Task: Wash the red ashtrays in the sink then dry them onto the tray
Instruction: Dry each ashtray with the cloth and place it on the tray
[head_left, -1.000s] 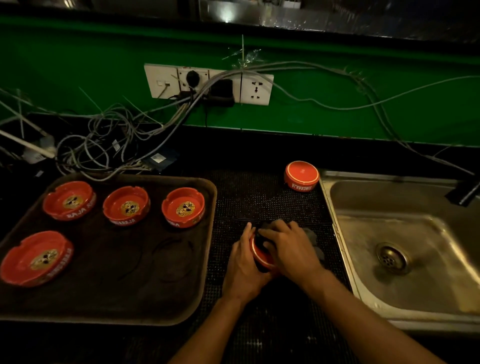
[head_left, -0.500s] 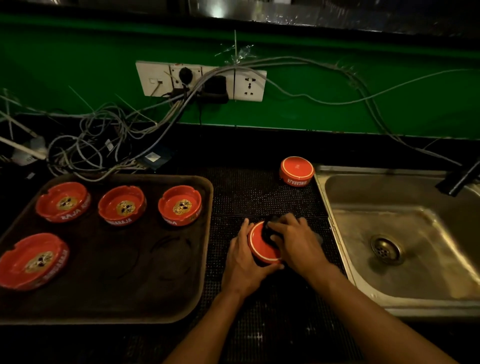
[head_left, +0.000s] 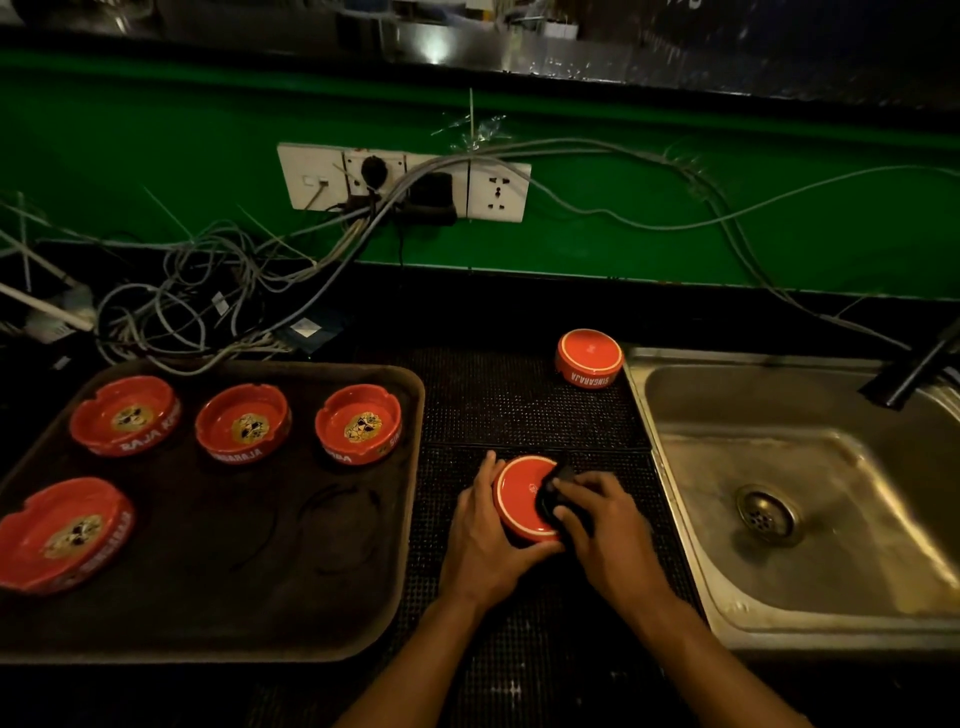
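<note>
My left hand (head_left: 480, 540) grips a red ashtray (head_left: 522, 496), turned bottom up, over the black mat. A dark cloth (head_left: 555, 493) is held in my right hand (head_left: 602, 535), which presses it against the ashtray's underside. Another red ashtray (head_left: 589, 357) lies upside down on the mat beside the sink (head_left: 810, 519). Several red ashtrays stand upright on the brown tray (head_left: 218, 597); the nearest of them (head_left: 358, 423) is at the tray's back right.
A tangle of cables (head_left: 208, 301) runs from the wall sockets (head_left: 405, 182) down behind the tray. A dark tap (head_left: 914, 371) leans over the steel sink's back right. The black mat (head_left: 519, 415) covers the counter between tray and sink.
The ashtray in my hands has been turned so its flat bottom faces up more fully. The cloth has shifted to its right side.
</note>
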